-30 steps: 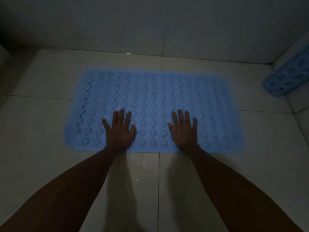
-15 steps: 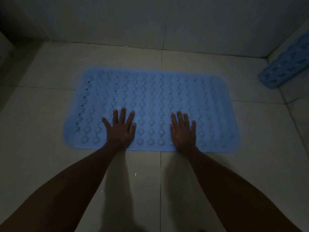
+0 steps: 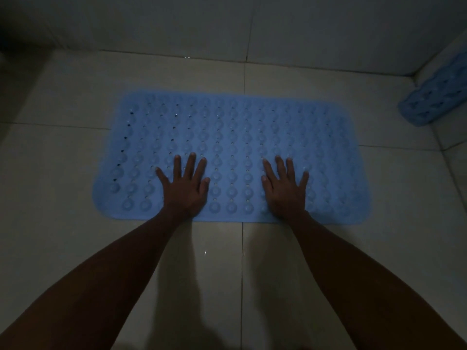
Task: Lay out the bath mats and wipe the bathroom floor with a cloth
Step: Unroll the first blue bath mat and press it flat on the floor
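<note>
A blue rubber bath mat (image 3: 237, 127) with rows of round bumps lies flat on the pale tiled floor (image 3: 63, 198). My left hand (image 3: 185, 189) rests palm down on the mat's near edge, left of centre, fingers spread. My right hand (image 3: 285, 188) lies flat on the near edge right of centre, fingers spread too. Neither hand holds anything. A second blue mat (image 3: 437, 97) leans against the right wall, partly cut off by the frame. No cloth is in view.
The room is dim. A tiled back wall (image 3: 227, 29) meets the floor just beyond the mat, and a side wall rises at the right. A dark corner sits at the far left. Bare tiles lie around the mat.
Both hands stay flat on the mat in nearly the same spots. The view has shifted slightly, with the mat a little lower and further right in the frame.
</note>
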